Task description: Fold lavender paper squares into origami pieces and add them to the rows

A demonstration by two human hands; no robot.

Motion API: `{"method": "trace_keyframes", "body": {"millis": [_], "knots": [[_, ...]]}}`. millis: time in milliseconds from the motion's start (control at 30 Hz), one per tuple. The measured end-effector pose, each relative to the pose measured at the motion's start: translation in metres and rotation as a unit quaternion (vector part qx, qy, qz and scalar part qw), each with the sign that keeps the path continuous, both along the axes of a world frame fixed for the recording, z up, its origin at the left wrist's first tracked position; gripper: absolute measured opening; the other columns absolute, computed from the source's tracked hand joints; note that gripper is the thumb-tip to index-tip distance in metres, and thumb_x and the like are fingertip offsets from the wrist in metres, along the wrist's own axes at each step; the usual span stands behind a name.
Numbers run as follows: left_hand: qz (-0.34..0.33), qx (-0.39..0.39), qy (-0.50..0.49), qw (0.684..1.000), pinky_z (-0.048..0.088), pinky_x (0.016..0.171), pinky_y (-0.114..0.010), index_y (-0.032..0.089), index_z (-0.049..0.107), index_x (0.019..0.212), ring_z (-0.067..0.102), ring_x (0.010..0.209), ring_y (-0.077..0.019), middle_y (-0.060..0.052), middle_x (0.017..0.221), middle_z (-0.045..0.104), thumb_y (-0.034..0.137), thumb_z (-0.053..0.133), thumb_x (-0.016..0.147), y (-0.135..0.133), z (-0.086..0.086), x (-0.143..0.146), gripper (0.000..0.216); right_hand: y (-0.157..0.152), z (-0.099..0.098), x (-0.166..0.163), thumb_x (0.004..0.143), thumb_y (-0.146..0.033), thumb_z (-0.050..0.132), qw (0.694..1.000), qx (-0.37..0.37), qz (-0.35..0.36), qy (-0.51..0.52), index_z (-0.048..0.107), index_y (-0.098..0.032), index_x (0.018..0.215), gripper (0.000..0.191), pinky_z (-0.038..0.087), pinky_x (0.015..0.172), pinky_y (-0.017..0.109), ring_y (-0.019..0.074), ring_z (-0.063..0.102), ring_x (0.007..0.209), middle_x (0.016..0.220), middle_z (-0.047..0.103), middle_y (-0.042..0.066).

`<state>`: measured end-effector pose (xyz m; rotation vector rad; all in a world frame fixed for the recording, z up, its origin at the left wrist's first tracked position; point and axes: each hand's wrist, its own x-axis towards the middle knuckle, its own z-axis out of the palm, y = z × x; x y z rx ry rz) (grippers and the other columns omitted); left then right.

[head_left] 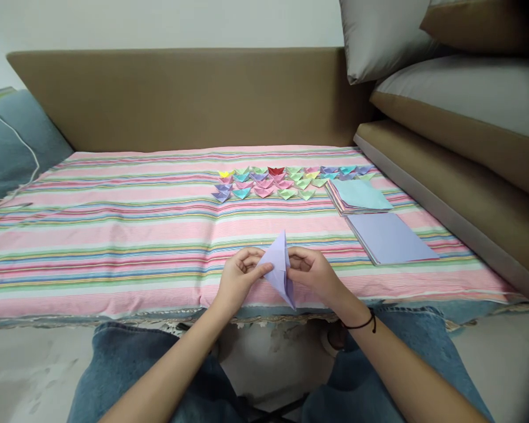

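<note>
A lavender sheet of folded paper is held up between my two hands, near the front edge of the striped cloth. My left hand pinches its left side, thumb flat on the near face and fingers behind. On the other side, my right hand grips the parted edges, with some fingertips hidden by the paper. Beyond my hands stand several small folded paper boats in rows, in pink, green, blue, purple, yellow and red.
Right of the boats lies a stack of smaller paper, light blue on top. Nearer me is a lavender paper stack. Large cushions pile up at the right, and a brown backrest runs behind. A white cable hangs at far left.
</note>
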<state>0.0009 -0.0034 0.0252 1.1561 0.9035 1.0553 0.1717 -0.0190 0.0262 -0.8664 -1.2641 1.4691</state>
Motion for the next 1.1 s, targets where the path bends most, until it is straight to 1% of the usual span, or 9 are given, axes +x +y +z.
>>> {"method": "trace_keyframes", "body": {"millis": [67, 167, 233, 333, 467, 633, 733, 900, 1100], "knots": [[0.012, 0.019, 0.013, 1.0, 0.045, 0.056, -0.02, 0.016, 0.058, 0.085, 0.057, 0.059, -0.0095, 0.002, 0.066, 0.063, 0.024, 0.075, 0.064, -0.001, -0.001, 0.002, 0.028, 0.0, -0.002, -0.003, 0.066, -0.022, 0.07, 1.0, 0.004, -0.02, -0.017, 0.068, -0.02, 0.089, 0.022, 0.051, 0.071, 0.031, 0.0203, 0.066, 0.08, 0.082, 0.071, 0.002], [0.072, 0.051, 0.012, 0.996, 0.047, 0.054, -0.019, 0.019, 0.053, 0.092, 0.058, 0.062, -0.0083, 0.0, 0.086, 0.063, 0.022, 0.076, 0.063, -0.003, -0.003, 0.004, 0.037, 0.0, -0.005, -0.007, 0.065, -0.022, 0.07, 0.998, -0.006, -0.064, -0.017, 0.068, -0.019, 0.081, 0.017, 0.051, 0.07, 0.032, 0.0211, 0.066, 0.077, 0.079, 0.07, 0.003], [0.096, 0.057, 0.006, 0.994, 0.049, 0.054, -0.02, 0.019, 0.053, 0.09, 0.058, 0.061, -0.0077, -0.001, 0.095, 0.062, 0.023, 0.074, 0.064, -0.003, -0.003, 0.004, 0.033, 0.001, -0.005, -0.008, 0.063, -0.023, 0.071, 0.995, -0.017, -0.098, -0.007, 0.068, -0.019, 0.077, 0.016, 0.051, 0.072, 0.033, 0.0218, 0.066, 0.077, 0.079, 0.071, 0.003], [0.071, 0.048, 0.005, 0.996, 0.053, 0.062, -0.025, 0.017, 0.061, 0.086, 0.062, 0.065, -0.011, -0.003, 0.091, 0.066, 0.025, 0.071, 0.069, -0.002, -0.003, 0.003, 0.022, 0.003, -0.007, -0.007, 0.06, -0.022, 0.072, 0.991, -0.039, -0.127, 0.02, 0.068, -0.019, 0.078, 0.019, 0.051, 0.076, 0.035, 0.0225, 0.066, 0.08, 0.082, 0.071, 0.003], [0.045, 0.06, 0.036, 0.997, 0.055, 0.073, -0.031, 0.018, 0.071, 0.086, 0.066, 0.079, -0.0187, -0.005, 0.088, 0.071, 0.025, 0.072, 0.067, -0.003, -0.002, 0.001, 0.02, 0.004, -0.008, -0.006, 0.058, -0.022, 0.073, 0.99, -0.072, -0.114, 0.05, 0.068, -0.02, 0.085, 0.028, 0.052, 0.074, 0.036, 0.0234, 0.065, 0.08, 0.084, 0.071, 0.004], [0.029, 0.074, 0.046, 0.996, 0.057, 0.073, -0.033, 0.021, 0.074, 0.084, 0.067, 0.076, -0.0201, -0.005, 0.089, 0.072, 0.022, 0.078, 0.059, -0.006, -0.003, 0.001, 0.025, 0.001, -0.003, -0.012, 0.052, -0.026, 0.075, 0.985, -0.107, -0.109, 0.076, 0.068, -0.019, 0.08, 0.03, 0.052, 0.064, 0.035, 0.0223, 0.064, 0.07, 0.074, 0.071, 0.003], [0.044, 0.095, 0.056, 0.993, 0.056, 0.072, -0.031, 0.022, 0.074, 0.08, 0.067, 0.076, -0.0197, -0.004, 0.085, 0.072, 0.02, 0.078, 0.058, -0.006, -0.004, 0.001, 0.022, 0.001, -0.001, -0.013, 0.051, -0.027, 0.076, 0.985, -0.111, -0.106, 0.085, 0.067, -0.019, 0.077, 0.028, 0.051, 0.061, 0.033, 0.0205, 0.063, 0.066, 0.071, 0.069, 0.002], [0.075, 0.099, 0.07, 0.99, 0.055, 0.066, -0.029, 0.02, 0.073, 0.07, 0.066, 0.072, -0.0191, -0.003, 0.073, 0.071, 0.021, 0.077, 0.06, -0.006, -0.002, 0.001, 0.011, 0.002, -0.004, -0.01, 0.052, -0.03, 0.078, 0.991, -0.093, -0.097, 0.021, 0.063, -0.021, 0.059, 0.019, 0.046, 0.05, 0.027, 0.0147, 0.055, 0.053, 0.057, 0.063, -0.001], [0.095, 0.023, 0.021, 0.995, 0.053, 0.064, -0.028, 0.016, 0.066, 0.068, 0.064, 0.061, -0.0151, -0.001, 0.065, 0.068, 0.028, 0.075, 0.064, -0.005, -0.004, 0.002, 0.016, 0.002, -0.001, -0.005, 0.056, -0.035, 0.077, 0.989, -0.111, -0.098, 0.025, 0.069, -0.016, 0.075, 0.028, 0.051, 0.056, 0.029, 0.0165, 0.062, 0.058, 0.063, 0.067, 0.003]]}}
